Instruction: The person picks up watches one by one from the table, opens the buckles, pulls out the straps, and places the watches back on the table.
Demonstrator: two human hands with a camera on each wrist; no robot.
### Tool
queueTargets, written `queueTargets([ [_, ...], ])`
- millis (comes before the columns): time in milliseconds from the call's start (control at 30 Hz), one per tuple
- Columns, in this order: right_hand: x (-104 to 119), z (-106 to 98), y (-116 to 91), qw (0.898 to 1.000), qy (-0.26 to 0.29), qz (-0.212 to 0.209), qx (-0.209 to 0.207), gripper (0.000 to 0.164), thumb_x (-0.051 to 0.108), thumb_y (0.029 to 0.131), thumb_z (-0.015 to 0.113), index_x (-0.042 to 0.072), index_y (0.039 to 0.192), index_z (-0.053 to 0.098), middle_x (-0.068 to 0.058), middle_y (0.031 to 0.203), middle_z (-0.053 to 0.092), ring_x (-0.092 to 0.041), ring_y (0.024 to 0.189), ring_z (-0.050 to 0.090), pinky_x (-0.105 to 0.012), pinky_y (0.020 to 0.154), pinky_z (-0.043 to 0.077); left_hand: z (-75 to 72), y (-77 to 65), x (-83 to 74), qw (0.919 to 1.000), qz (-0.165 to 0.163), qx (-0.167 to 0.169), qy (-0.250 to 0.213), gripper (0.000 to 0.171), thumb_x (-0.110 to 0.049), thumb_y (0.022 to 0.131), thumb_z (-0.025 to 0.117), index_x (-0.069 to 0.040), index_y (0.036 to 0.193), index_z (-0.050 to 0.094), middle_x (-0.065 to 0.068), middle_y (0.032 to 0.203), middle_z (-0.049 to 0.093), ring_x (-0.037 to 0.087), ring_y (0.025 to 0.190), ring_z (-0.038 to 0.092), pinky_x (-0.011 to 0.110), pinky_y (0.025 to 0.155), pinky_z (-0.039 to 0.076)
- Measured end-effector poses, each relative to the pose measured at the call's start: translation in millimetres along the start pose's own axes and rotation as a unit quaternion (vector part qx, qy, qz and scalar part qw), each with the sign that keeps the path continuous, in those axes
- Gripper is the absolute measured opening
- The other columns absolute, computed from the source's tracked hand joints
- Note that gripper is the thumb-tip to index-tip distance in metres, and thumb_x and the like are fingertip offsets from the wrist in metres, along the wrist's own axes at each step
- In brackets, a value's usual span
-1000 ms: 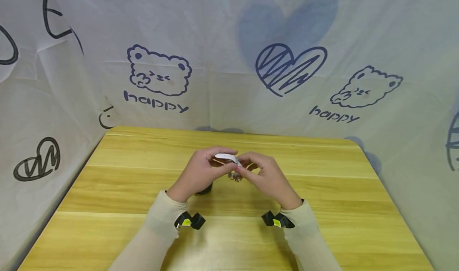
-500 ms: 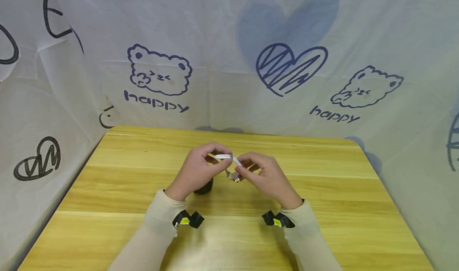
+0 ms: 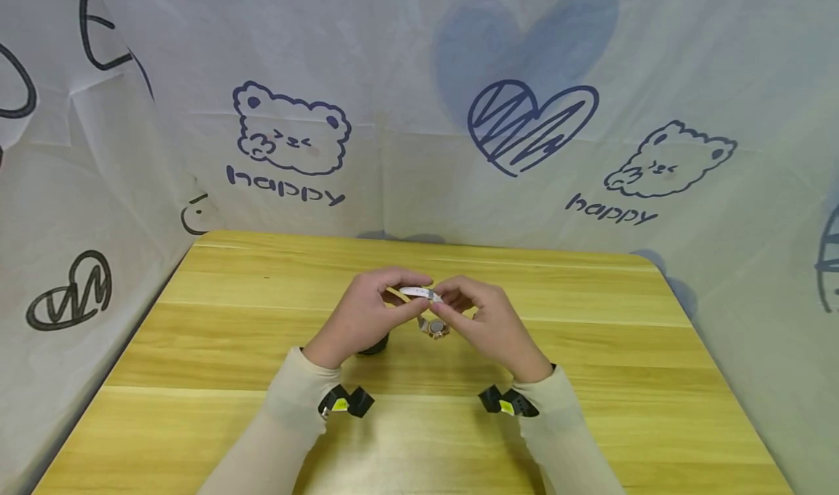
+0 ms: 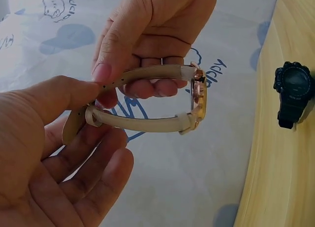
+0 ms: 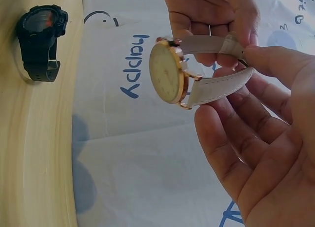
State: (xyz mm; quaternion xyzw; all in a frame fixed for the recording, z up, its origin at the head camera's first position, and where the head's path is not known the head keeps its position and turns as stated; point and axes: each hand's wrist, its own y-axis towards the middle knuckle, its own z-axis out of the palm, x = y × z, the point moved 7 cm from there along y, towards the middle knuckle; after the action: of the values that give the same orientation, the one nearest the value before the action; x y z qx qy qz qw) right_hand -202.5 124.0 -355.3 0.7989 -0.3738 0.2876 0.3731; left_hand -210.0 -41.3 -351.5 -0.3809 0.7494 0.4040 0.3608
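Beyond the grip hung one white cloth (image 3: 406, 58), two full bear outlines on it, each above the word "happy". Beneath the grip spread one wooden table (image 3: 662, 386). Two cream sleeves (image 3: 557, 415) reached up to it from the near side. Two hands, the left hand (image 3: 367, 313) and the right hand (image 3: 488, 320), met there, thumb and fingers of each pinched on the strap of one pale-strapped watch. Just behind the hands, one black device (image 3: 360, 402) sat at each wrist, two altogether. One black watch (image 4: 294, 91) lay on the table below the grip, nearer the left hand. The pale-strapped watch (image 4: 152, 123) was between the hands, above the table; two strap lengths ran from the fingertips to one gold case (image 5: 170, 74), which hung lower. One strap loop (image 4: 93, 114) sat just beside the left fingertips.
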Motion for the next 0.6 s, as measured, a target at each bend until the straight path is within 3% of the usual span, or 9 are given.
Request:
queueTargets([
  [133,0.3,0.1,-0.1,1.0,-0.002,-0.002,0.002,0.015,0.016,0.1,0.07,0.012,0.114,0.072,0.004,0.097,0.074,-0.009,0.084,0.07,-0.034,0.078,0.06,0.1,-0.4,-0.1,1.0,0.0,0.004,0.005,0.016,-0.021,0.096,0.077,-0.018,0.111,0.078,-0.005,0.111,0.074,0.014,0.093,0.069,0.034,0.08,0.06],
  [600,-0.8,2.0,0.4,1.0,0.008,0.004,0.009,0.014,0.018,0.101,0.07,0.013,0.113,0.073,0.003,0.1,0.075,-0.011,0.085,0.071,-0.037,0.077,0.061,0.5,-0.6,2.8,0.9999,0.001,0.013,0.01,0.015,-0.025,0.096,0.077,-0.02,0.11,0.077,-0.006,0.109,0.073,0.014,0.092,0.068,0.036,0.08,0.06],
])
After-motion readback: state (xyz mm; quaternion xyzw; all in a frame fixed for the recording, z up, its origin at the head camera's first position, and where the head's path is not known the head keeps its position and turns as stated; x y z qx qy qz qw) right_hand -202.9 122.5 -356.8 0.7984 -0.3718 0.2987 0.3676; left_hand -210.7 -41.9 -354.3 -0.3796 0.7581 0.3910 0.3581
